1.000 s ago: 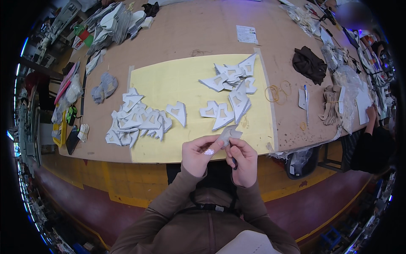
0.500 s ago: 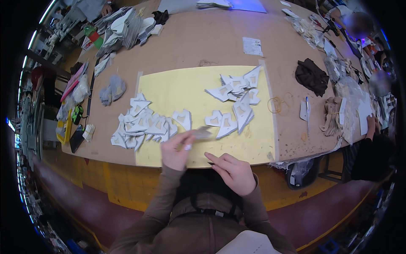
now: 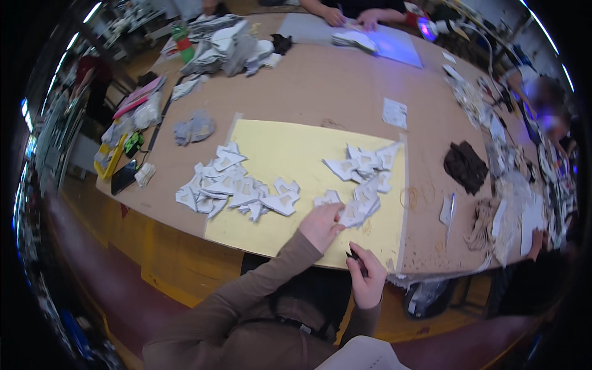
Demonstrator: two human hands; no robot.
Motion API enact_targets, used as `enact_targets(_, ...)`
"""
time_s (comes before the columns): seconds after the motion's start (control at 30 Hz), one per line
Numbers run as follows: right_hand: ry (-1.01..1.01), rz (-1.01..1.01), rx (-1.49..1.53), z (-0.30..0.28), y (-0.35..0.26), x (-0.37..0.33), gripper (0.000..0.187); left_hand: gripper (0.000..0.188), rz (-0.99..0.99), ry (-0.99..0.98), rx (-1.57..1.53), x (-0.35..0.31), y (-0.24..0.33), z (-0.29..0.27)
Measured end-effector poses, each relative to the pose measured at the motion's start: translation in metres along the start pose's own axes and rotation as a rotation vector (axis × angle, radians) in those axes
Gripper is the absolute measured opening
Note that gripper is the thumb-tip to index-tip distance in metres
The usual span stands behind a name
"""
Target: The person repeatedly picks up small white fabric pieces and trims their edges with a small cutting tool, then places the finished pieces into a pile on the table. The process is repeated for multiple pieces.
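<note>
My left hand [image 3: 323, 227] reaches to the right-hand group of flat white cut-out pieces, its thumb and fingertips closing at the edge of the nearest white piece [image 3: 354, 215]. Close by, lower and to the right, my right hand [image 3: 368, 279] is closed around a small black pointed tool [image 3: 356, 262], most of it hidden by the fingers. More white pieces [image 3: 366, 158] lie overlapping farther back on the yellow sheet [image 3: 290, 148]. At the left, a larger loose heap of like pieces [image 3: 225, 182] spreads over the sheet's edge.
Across the table a person's hands [image 3: 351, 18] work over a pale board [image 3: 394, 49]. Stacked grey pieces [image 3: 225, 43] stand at the far left. Right of the sheet lie a dark cloth [image 3: 465, 168] and a pen [image 3: 452, 209]. A phone [image 3: 124, 177] rests near the left edge.
My left hand has moved right, from mid-sheet with a blurred piece to the right-hand group. My right hand still holds the black tool. The view has shifted, and the person opposite now shows.
</note>
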State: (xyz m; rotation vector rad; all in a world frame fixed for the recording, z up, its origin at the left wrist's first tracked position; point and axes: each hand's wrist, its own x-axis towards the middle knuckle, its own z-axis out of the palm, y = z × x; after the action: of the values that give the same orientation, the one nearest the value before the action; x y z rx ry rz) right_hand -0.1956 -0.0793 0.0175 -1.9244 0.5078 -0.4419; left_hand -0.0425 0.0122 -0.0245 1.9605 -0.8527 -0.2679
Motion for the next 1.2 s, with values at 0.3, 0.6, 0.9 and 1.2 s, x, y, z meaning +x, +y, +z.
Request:
enact_targets(0.3,0.049,-0.137,-0.011,0.012,-0.012,0.002,0.035,0.016,-0.172,-0.165,-0.337,-0.020,0.013,-0.030)
enact_targets(0.6,0.167,-0.271,-0.016,0.022,-0.022,0.014,0.037,0.018,-0.227,-0.161,-0.675,-0.032,0.031,-0.050)
enact_targets(0.9,0.212,-0.289,-0.008,0.027,-0.020,0.010,0.036,0.018,-0.254,-0.199,-0.641,-0.036,0.033,-0.057)
enact_targets(1.2,0.192,-0.288,-0.020,0.028,-0.020,0.010,0.034,0.016,-0.212,-0.170,-0.639,-0.037,0.029,-0.061)
